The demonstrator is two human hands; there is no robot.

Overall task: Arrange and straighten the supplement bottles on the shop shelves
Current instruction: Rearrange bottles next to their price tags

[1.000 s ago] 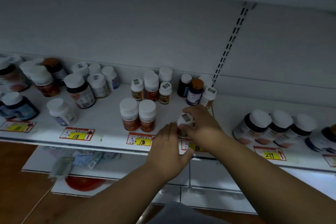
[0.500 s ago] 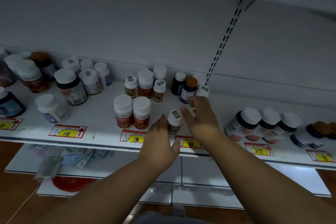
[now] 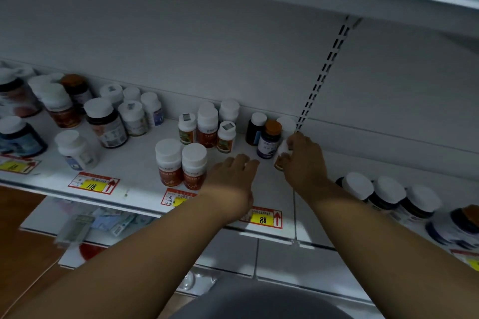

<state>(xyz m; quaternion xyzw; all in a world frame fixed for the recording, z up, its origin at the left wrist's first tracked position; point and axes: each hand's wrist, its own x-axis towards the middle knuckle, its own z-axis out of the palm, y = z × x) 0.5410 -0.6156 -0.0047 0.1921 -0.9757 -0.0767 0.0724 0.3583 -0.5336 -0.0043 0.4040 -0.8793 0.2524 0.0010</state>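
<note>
The right hand [image 3: 303, 160] grasps a small upright white-capped bottle [image 3: 282, 149] just beyond its fingers; the left hand [image 3: 230, 176], released and flat, lies further away.

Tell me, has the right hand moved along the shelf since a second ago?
Yes. The right hand was at the shelf's front edge by the 88 price tag; now it is further back, gripping a small bottle beside the orange-capped bottle.
</note>
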